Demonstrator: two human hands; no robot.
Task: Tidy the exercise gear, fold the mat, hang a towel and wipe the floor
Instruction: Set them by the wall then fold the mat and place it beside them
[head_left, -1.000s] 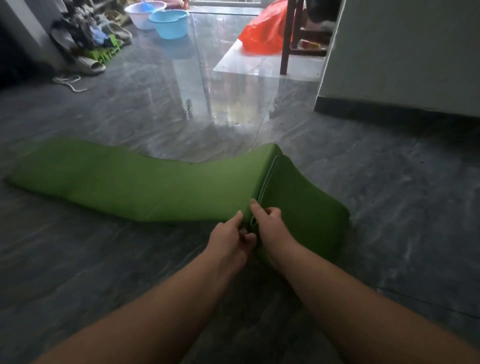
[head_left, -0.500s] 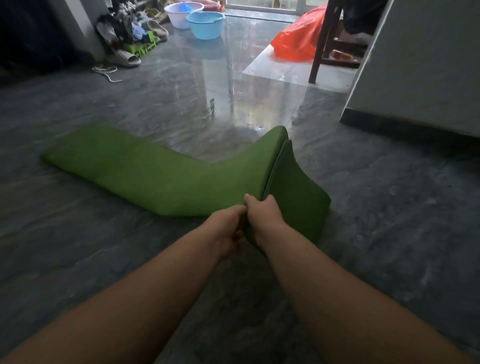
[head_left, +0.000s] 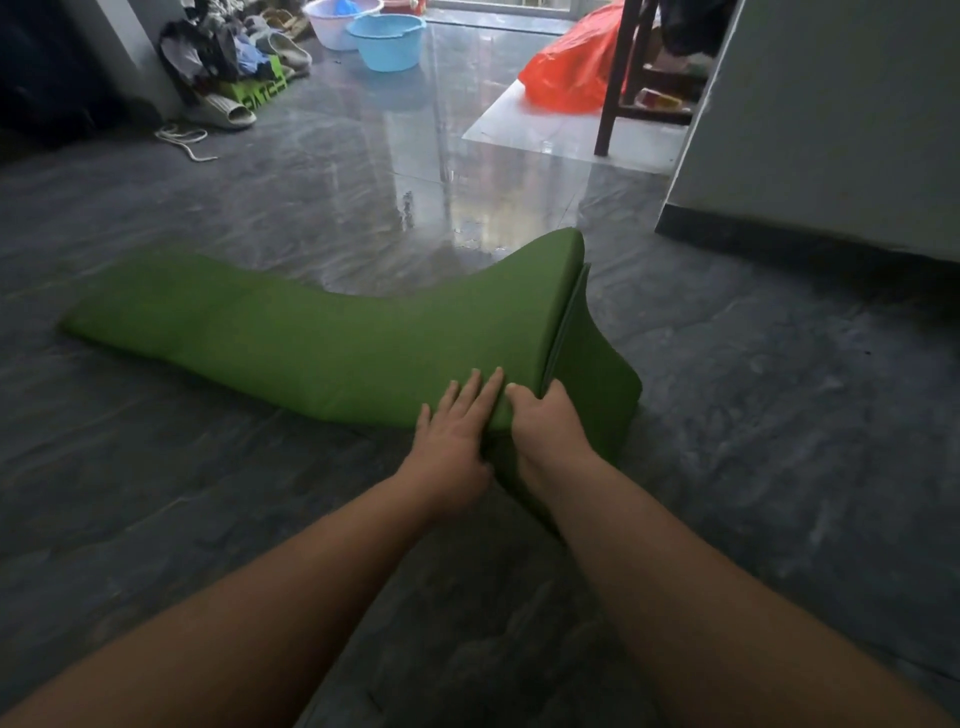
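Dim foreground, daylight glare on far floor (head_left: 436, 171).

Bare floor (head_left: 260, 519) around mat (head_left: 311, 343); wall (head_left: 831, 130) far right.

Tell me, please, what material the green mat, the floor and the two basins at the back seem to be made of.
Green mat: probably soft foam or rubber, matte; it bends in thick, rounded folds without creasing.
Floor: likely polished stone or glazed tile, grey and veined; it mirrors the window light.
Blue basin and white basin: apparently plastic, smooth, with thin moulded rims.
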